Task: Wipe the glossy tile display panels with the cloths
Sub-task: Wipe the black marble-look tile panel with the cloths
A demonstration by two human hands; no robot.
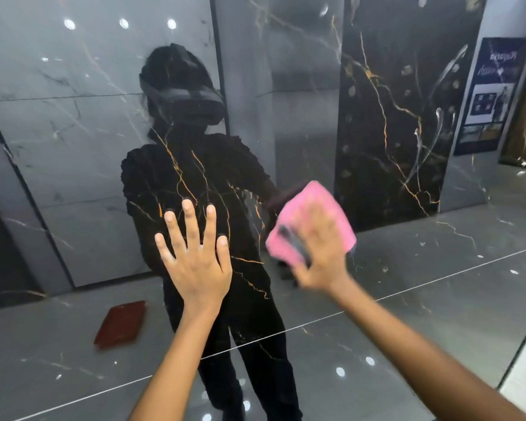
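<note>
Head: cloth (312,218) under (blurred) right fingers (322,226)

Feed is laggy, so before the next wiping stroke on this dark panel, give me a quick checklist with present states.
1. Pink cloth under the right hand, against the glossy panel: ok.
2. Right hand's hold on the cloth: cannot tell, motion blur.
3. Left hand flat on the panel, fingers spread, beside the cloth and apart from it: ok.
4. Left hand touching bare gloss, possible fingermarks: not ok.
5. Smears remaining on the panel: cannot tell, reflections mask the surface.
6. Red cloth, seen reflected on the floor, in hand: not ok.
</note>
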